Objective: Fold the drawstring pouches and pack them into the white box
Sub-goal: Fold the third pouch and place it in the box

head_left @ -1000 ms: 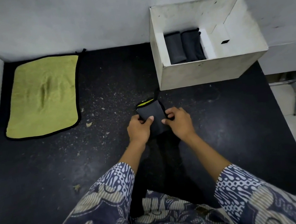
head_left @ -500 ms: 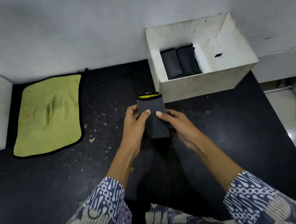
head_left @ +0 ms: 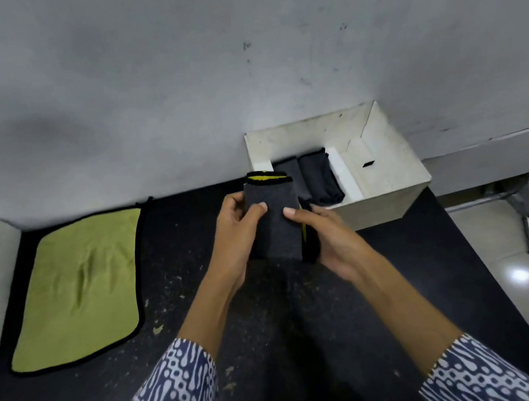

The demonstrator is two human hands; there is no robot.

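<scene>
Lifted off the black mat (head_left: 474, 264) since a second ago, the folded pouch (head_left: 273, 219) now sits mid-frame, held upright in the air just in front of the white box (head_left: 392, 204), so folding looks finished and packing is probably next. Two dark folded pouches (head_left: 316, 178) already lie inside. The left hand (head_left: 237, 235) grips its left edge, thumb across the front; the right hand (head_left: 328, 238) cups the right side, thumb pressed on the grey face.
</scene>
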